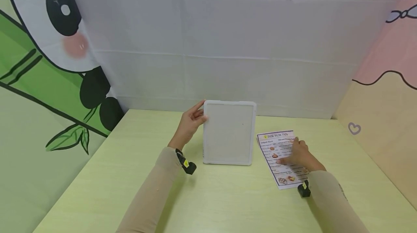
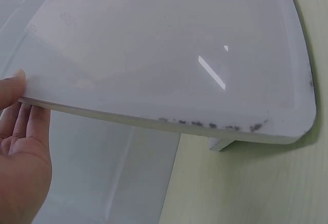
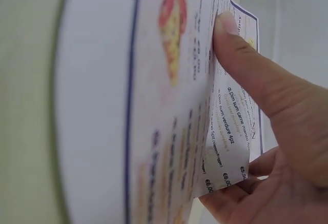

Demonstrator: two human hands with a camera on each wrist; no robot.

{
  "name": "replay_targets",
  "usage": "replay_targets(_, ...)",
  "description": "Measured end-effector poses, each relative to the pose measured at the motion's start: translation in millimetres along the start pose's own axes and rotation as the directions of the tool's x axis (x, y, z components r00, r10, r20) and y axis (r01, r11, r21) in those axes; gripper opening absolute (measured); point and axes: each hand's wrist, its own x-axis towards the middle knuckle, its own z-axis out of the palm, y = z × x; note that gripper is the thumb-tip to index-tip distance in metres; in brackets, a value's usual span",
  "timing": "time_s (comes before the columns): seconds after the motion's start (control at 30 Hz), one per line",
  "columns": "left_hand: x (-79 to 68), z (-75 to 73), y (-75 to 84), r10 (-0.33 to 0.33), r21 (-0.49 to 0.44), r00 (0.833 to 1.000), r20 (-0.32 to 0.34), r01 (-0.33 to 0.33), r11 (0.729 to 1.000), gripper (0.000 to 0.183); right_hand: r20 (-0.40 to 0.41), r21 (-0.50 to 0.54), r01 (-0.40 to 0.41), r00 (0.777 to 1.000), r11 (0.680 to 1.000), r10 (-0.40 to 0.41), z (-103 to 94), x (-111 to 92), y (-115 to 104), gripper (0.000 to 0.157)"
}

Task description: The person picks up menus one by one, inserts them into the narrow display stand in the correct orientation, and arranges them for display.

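A white rectangular board [image 1: 229,133] with a raised rim stands upright on the table. My left hand [image 1: 189,126] grips its upper left edge, thumb on the front face and fingers behind. In the left wrist view, dark smudges mark the side of the board [image 2: 154,65], and a small white foot [image 2: 220,143] juts out behind it. To the right lies a printed "Dim Sum Inn" menu [image 1: 272,157] with small food pictures. My right hand [image 1: 298,155] pinches the menu's right side; the right wrist view shows the thumb [image 3: 251,62] over the bent paper and the fingers beneath.
The pale wooden table [image 1: 224,200] reaches back to a white cloth wall [image 1: 228,44]. A printed panda panel [image 1: 62,59] borders the left side, and a pink and cream panel [image 1: 387,109] the right. Both forearms wear black wrist cameras.
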Motion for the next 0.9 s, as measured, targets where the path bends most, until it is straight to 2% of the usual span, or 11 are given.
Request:
replay_targets(0.17,0.5,0.9,-1.1,0.0,-0.005,1.0,-0.005,0.0,1.0,0.061,-0.013,0.05,0.005,1.0,0.999,-0.004,-0.3,0,1,0.131)
replay_targets(0.33,1.3,0.5,-2.0,0.002,0.001,1.0,-0.006,-0.002,1.0,0.062,-0.057,0.134,0.038,0.998,0.99,-0.031,1.8,3,3,0.119)
replay_targets(0.6,2.1,0.0,-1.9,-0.014,0.002,1.0,-0.005,0.014,1.0,0.062,-0.03,0.231,-0.033,0.999,0.973,0.04,1.7,5,6,0.114)
replay_targets(0.77,1.1,1.2,0.2,-0.025,0.006,1.0,-0.001,0.025,1.0,0.062,-0.016,0.211,-0.038,0.999,0.977,0.043,0.0,3,7,0.109)
replay_targets(0.9,2.2,0.6,-2.7,-0.021,0.011,1.0,-0.006,0.021,1.0,0.062,-0.021,0.198,-0.018,1.0,0.98,0.023,-1.8,4,11,0.094)
